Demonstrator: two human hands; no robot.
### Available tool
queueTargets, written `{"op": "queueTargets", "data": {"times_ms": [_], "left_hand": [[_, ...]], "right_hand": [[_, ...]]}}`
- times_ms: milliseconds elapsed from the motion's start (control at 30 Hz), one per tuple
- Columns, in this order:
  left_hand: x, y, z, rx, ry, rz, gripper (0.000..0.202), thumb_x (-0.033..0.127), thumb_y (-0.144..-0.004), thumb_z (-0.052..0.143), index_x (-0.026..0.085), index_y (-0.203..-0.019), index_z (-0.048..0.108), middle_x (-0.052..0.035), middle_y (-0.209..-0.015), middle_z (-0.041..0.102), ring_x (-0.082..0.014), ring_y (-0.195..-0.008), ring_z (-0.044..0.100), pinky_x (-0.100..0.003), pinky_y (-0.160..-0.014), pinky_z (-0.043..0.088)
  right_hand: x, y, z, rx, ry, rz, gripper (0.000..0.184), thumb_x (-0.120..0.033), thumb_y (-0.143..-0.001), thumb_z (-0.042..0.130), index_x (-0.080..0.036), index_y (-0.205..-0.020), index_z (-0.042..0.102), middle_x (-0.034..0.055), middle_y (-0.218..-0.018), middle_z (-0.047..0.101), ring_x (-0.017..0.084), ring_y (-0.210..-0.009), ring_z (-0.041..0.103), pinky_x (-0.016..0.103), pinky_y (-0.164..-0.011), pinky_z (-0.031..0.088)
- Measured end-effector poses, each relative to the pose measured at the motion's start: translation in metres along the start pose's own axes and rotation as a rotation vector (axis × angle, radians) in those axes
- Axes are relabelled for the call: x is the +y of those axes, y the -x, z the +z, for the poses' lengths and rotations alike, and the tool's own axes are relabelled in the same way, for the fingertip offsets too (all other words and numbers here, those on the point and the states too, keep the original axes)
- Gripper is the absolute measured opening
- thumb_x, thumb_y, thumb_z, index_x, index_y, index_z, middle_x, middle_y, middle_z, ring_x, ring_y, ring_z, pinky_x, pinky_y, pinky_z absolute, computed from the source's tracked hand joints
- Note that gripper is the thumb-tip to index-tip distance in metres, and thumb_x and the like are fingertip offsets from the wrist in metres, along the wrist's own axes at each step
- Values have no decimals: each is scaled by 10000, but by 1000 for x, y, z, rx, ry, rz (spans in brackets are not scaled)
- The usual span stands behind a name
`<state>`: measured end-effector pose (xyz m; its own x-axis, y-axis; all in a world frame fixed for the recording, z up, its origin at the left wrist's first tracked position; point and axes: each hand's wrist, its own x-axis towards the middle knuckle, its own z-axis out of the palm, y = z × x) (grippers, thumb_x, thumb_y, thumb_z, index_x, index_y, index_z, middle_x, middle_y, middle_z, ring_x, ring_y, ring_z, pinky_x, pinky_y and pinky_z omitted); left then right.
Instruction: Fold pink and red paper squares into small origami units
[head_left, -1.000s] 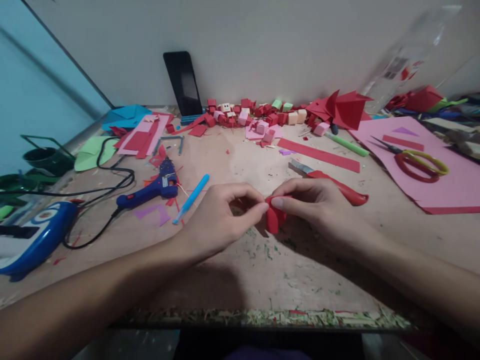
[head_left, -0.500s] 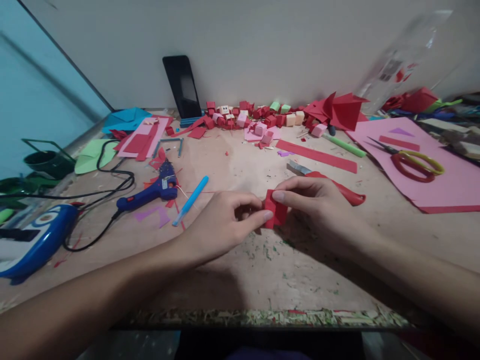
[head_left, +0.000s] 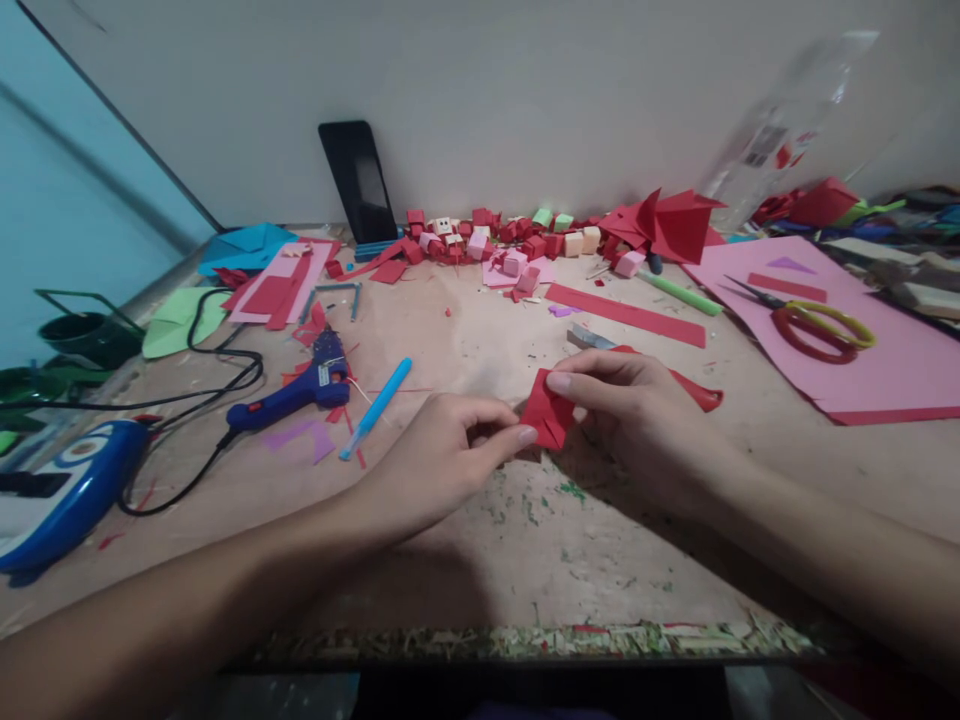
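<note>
A small piece of red paper (head_left: pixel 546 412) with crease lines is held up between my two hands, over the middle of the wooden table (head_left: pixel 525 570). My left hand (head_left: pixel 450 450) pinches its lower left corner between thumb and fingers. On the upper right edge, my right hand (head_left: pixel 637 405) grips it with the thumb on top. Behind my right hand lies a utility knife with a red handle (head_left: pixel 697 390), partly covered by that hand. Left of my left hand rests a blue pen (head_left: pixel 379 405).
A blue glue gun (head_left: pixel 300 385) with a black cord lies left. Small folded paper cubes (head_left: pixel 510 235) line the wall beside a leaning phone (head_left: pixel 358 180). A red paper strip (head_left: pixel 626 315) lies ahead. Scissors (head_left: pixel 814 330) rest on pink paper (head_left: pixel 885 385) at right.
The red paper has turned and tilted in my fingers, so more of its creased face shows. Both hands still pinch it. The whole view has shifted slightly.
</note>
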<state>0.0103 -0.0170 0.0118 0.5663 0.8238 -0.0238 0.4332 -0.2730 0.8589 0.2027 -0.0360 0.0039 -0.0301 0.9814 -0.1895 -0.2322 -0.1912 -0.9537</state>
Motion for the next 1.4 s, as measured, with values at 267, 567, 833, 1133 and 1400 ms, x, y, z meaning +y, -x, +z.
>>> {"op": "queueTargets", "data": {"times_ms": [267,567,833,1133,1400], "left_hand": [[-3,-1,-3,22,89,-36,215,267,-897,676,156,-751,788,-25,-695,743,-141,-636,595,-242,-587,421],[-3,1,-7,-59,5,20,230,245,-903,634,168,-717,746,-3,-684,700,-143,-668,589,-238,-598,402],[1,3,-6,-46,50,13,296,237,-880,623,168,-593,594,52,-541,458,-96,-529,377,-226,-500,271],[-2,1,-7,12,189,4,304,336,-963,590,157,-742,698,-22,-704,704,-158,-691,624,-263,-660,445],[-2,1,-8,45,152,24,333,338,-984,551,170,-712,643,-3,-659,657,-148,-647,599,-253,-620,432]], "right_hand": [[5,-3,-5,12,-2,22,181,-324,-752,878,-194,-741,752,-16,-643,673,109,-514,548,256,-503,393],[0,2,0,-222,148,52,282,-390,-663,936,-178,-696,754,13,-653,694,139,-593,581,270,-566,461],[4,3,5,-147,49,54,329,-451,-753,845,-197,-581,728,25,-588,658,171,-581,590,318,-600,464],[5,0,3,-37,18,-21,324,-380,-821,770,-185,-575,691,-5,-584,554,144,-579,456,298,-587,350],[9,0,5,-1,52,-76,354,-392,-821,778,-195,-563,637,-8,-607,538,147,-602,461,291,-596,375]]}}
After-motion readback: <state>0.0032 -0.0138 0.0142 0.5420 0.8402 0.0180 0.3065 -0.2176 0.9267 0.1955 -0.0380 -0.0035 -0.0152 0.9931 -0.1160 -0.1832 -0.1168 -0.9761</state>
